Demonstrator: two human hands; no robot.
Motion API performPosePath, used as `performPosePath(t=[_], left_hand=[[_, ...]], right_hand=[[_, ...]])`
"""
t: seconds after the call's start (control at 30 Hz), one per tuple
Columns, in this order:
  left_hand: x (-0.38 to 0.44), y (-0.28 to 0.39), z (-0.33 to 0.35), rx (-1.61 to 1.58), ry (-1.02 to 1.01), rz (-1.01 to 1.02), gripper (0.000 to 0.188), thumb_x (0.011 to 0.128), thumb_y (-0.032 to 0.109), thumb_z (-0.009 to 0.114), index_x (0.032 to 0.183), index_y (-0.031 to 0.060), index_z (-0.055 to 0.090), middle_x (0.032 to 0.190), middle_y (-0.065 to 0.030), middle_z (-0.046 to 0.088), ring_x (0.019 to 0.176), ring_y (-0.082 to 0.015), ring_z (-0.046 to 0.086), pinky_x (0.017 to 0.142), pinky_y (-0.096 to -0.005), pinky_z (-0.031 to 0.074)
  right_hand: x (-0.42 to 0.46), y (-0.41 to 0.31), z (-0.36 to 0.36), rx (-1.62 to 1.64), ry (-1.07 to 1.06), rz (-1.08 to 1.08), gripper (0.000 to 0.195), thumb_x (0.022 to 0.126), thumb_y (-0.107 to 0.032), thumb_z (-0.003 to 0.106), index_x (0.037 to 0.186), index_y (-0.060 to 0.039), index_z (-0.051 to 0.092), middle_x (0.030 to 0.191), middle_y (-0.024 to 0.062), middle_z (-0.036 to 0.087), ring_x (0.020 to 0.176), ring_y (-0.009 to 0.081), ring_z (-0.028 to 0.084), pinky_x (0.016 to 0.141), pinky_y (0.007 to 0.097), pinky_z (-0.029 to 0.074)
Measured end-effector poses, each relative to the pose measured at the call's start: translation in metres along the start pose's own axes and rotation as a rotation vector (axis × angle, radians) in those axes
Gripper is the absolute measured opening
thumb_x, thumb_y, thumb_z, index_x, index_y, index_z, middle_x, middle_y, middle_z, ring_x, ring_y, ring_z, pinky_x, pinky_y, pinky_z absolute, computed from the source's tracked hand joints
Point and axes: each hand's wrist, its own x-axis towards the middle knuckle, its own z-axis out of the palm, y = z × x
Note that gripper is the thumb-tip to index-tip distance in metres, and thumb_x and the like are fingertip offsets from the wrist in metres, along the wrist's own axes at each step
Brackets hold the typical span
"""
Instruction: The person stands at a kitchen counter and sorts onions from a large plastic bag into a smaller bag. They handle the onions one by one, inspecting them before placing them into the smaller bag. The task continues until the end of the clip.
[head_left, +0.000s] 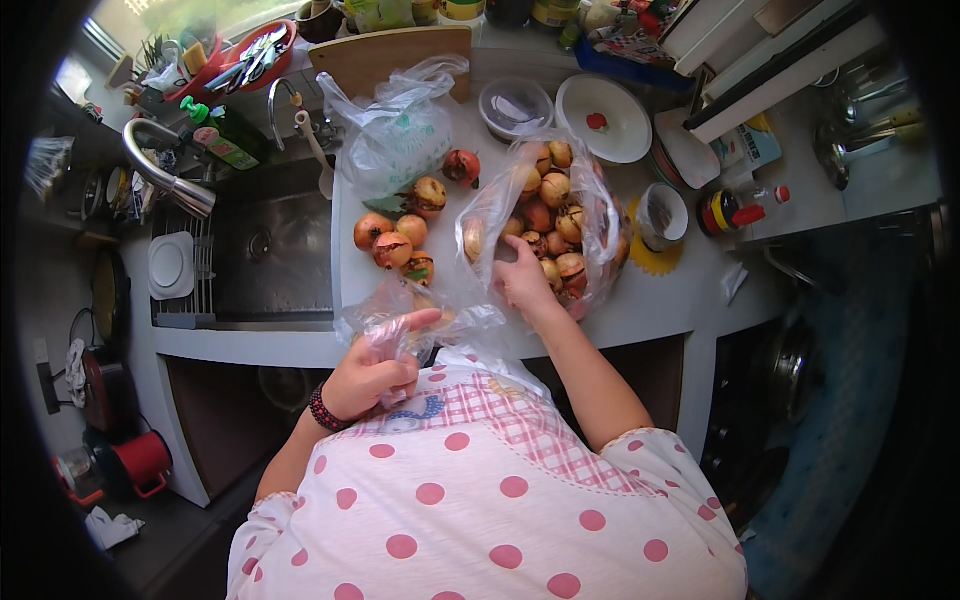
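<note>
My left hand (379, 367) grips a crumpled clear plastic bag (469, 319) at the counter's front edge, its index finger pointing right. Something yellowish shows faintly through that plastic. My right hand (525, 285) reaches into a larger clear plastic bag (487, 195), which stands wide at the top. Several yellow-red pomegranates (555, 189) fill it, some with split skins. The right index finger is at the fruit near the bag's left side, with nothing visible between the fingers. Left of this bag, several loose pomegranates (393, 250) lie on the counter, and a redder pomegranate (461, 168) sits farther back.
A stainless sink (281, 262) with a tap (169, 169) is on the left. Behind the fruit stand a knotted white plastic bag (397, 135), a lidded plastic tub (516, 109) and a white basin (604, 118). A bowl (661, 216) and bottles (739, 210) are on the right.
</note>
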Motion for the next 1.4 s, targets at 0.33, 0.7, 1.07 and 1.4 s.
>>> performPosePath(t=[0.33,0.7,1.07,1.4], left_hand=[[0.005,0.001,-0.006,-0.021,-0.042,-0.004,0.065,0.076,-0.002,0.045,0.139,0.0056,0.032,0.065,0.0021,0.047,0.052,-0.0046,0.038,0.046,-0.0185,0.03],[0.0,0.001,-0.012,-0.041,-0.056,0.011,0.064,0.078,0.0,0.046,0.14,0.0039,0.03,0.064,0.001,0.047,0.052,-0.0061,0.038,0.047,-0.0198,0.03],[-0.002,0.004,-0.01,-0.113,-0.061,-0.052,0.064,0.08,-0.001,0.045,0.141,0.0056,0.028,0.066,0.004,0.044,0.055,-0.0052,0.036,0.048,-0.0194,0.03],[0.013,0.004,-0.004,0.017,-0.045,-0.043,0.062,0.083,0.005,0.051,0.14,0.0055,0.028,0.067,0.004,0.049,0.055,-0.0031,0.041,0.048,-0.019,0.033]], right_hand=[[0.032,-0.054,0.0,-0.508,-0.468,0.049,0.059,0.073,-0.013,0.064,0.128,-0.0075,0.045,0.086,0.011,0.06,0.081,0.0182,0.058,0.064,0.0291,0.049],[0.029,-0.043,-0.002,-1.231,-0.19,-0.464,0.045,0.073,-0.014,0.06,0.117,-0.0044,0.052,0.119,0.0185,0.05,0.098,0.037,0.057,0.083,0.0423,0.047],[-0.009,-0.056,-0.077,-0.276,0.076,-0.066,0.038,0.078,-0.032,0.064,0.104,-0.0061,0.054,0.078,0.0087,0.06,0.065,0.0174,0.06,0.049,0.0294,0.046],[-0.064,-0.053,-0.036,1.167,-0.78,0.161,0.071,0.081,-0.061,0.043,0.113,0.0013,0.051,0.091,0.0132,0.055,0.065,0.0216,0.053,0.051,0.0307,0.044]])
